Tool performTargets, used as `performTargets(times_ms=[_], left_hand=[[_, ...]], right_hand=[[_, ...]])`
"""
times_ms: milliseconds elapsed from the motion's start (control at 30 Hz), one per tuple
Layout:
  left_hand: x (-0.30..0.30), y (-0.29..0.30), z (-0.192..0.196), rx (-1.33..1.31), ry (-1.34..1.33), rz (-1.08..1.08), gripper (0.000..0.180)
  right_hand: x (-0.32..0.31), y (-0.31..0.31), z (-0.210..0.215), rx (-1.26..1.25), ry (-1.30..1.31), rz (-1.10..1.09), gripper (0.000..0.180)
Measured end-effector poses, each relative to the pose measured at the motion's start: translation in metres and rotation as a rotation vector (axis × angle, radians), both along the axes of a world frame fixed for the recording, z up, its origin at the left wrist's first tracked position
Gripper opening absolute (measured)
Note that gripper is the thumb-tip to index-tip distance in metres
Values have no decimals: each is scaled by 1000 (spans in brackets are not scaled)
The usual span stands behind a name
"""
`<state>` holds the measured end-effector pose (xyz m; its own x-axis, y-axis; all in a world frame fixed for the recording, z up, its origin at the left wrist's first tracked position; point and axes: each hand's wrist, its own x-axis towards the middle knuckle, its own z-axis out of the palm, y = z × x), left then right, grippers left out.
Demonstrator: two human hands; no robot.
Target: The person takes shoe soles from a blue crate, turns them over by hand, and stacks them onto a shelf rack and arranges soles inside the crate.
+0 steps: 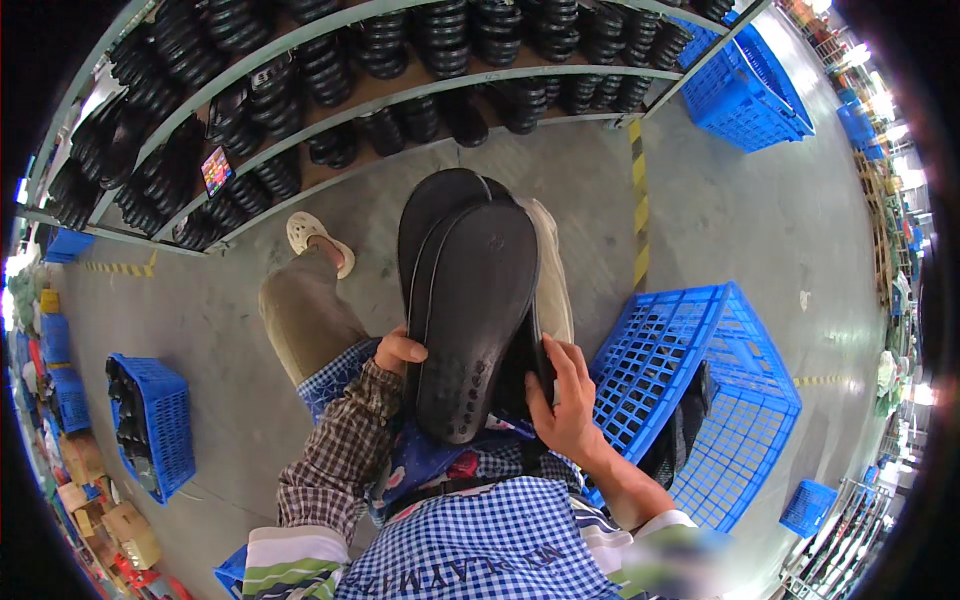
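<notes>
A small stack of black shoe soles [475, 310] stands upright before my body, above my lap, heel ends down and toe ends up. The front sole faces me, with a row of round dimples near its lower end. My left hand [398, 350] grips the left edge, thumb on the side and the other fingers hidden behind. On the right, my right hand [567, 400] is closed around the edge of another sole, its fingertips against the dark side. How many soles make up the stack is hard to tell, since the rear ones are mostly covered.
A metal rack [430, 82] full of stacked black soles runs across the far side. Close on my right, a blue crate [735, 370] lies tilted with dark items inside. Another blue crate [160, 425] holds black pieces at left; a large one [745, 85] stands far right.
</notes>
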<state>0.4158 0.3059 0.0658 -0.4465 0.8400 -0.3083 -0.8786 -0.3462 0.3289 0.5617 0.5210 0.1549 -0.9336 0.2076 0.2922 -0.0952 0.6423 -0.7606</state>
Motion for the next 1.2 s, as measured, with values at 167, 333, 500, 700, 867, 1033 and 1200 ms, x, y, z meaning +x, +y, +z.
performTargets(times_ms=[167, 333, 500, 700, 867, 1033, 1200], left_hand=[[-5, 10, -3, 43, 216, 46, 77], [3, 24, 31, 4, 127, 142, 73], [9, 21, 28, -27, 95, 116, 69], [17, 28, 35, 29, 20, 136, 61], [20, 22, 24, -3, -60, 161, 56], [16, 30, 45, -85, -73, 190, 52], [9, 15, 41, -32, -43, 181, 53]], right_hand=[[-7, 5, 3, 46, 47, 15, 53], [-10, 15, 13, 190, -182, -58, 59], [-9, 3, 39, 406, 176, -156, 63], [-12, -37, 69, 76, -451, 226, 77], [-6, -33, 63, -182, -413, 192, 58], [1, -3, 67, -219, -310, 53, 55], [4, 8, 66, -639, -277, -137, 48]])
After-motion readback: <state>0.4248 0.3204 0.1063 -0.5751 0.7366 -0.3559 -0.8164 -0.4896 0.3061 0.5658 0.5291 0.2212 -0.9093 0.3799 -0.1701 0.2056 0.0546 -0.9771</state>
